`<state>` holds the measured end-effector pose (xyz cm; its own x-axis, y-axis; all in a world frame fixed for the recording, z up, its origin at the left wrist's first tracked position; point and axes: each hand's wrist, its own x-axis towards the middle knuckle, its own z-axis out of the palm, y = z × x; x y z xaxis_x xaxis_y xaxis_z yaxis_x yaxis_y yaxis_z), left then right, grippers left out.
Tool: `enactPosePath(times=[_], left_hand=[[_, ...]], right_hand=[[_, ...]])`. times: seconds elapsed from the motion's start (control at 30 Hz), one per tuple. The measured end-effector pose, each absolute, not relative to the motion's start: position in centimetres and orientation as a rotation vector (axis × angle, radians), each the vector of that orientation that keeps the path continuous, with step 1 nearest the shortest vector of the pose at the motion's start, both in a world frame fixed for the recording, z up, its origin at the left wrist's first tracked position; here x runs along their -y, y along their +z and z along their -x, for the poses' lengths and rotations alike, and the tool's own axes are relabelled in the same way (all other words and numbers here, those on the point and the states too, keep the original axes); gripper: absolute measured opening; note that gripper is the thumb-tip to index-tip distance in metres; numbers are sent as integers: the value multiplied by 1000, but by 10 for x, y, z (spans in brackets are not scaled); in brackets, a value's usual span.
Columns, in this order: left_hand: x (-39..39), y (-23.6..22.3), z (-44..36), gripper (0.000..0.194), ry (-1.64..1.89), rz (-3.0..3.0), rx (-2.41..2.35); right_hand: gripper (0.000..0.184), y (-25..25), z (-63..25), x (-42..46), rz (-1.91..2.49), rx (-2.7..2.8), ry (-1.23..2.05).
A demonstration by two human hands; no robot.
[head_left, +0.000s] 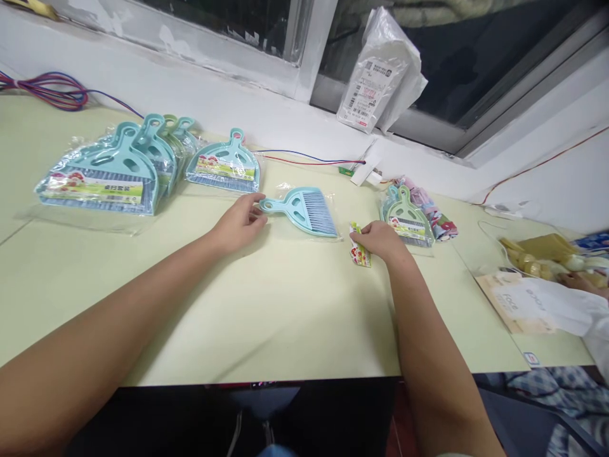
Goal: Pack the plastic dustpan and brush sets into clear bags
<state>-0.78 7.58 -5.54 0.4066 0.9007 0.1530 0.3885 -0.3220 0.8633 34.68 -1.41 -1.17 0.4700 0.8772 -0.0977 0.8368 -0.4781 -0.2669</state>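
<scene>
A light-blue dustpan and brush set [295, 209] lies flat in a clear plastic bag in the middle of the table, its grey bristles facing right. My left hand [242, 222] is closed at the handle end of this set, thumb and fingers pinching there. Between the thumb and fingers of my right hand [378, 240] is a small printed label card [360, 246] with red and green patterns, held just above or on the table. Beyond the right hand lies a bagged green dustpan and brush set [406, 216] with a similar label.
Several bagged sets [109, 168] lean together at the left, with another bagged blue set [226, 162] beside them. Wires [57, 92] run along the wall. A plastic bag [375, 79] stands by the window. Bundled cloth [435, 212] and paper packaging [518, 301] lie at the right.
</scene>
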Motion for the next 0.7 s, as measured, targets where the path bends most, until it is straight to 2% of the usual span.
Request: enactPosePath(times=[0.17,0.23,0.5,0.7], left_hand=[[-77,-58,8,64,858,-1897,-1075],[-77,-57,8,64,861,-1894,-1069],[-79,-56,8,64,856,-1870,-1087],[-85,-62,9,64,878,-1879,-1070]], right_hand=[[41,-18,-358,14,2381,1289,567],[42,-21,-364,14,2296,1236,650],[46,-25,-371,12,2311,1219,599],[28,-20,-367,14,2123,1125,566]])
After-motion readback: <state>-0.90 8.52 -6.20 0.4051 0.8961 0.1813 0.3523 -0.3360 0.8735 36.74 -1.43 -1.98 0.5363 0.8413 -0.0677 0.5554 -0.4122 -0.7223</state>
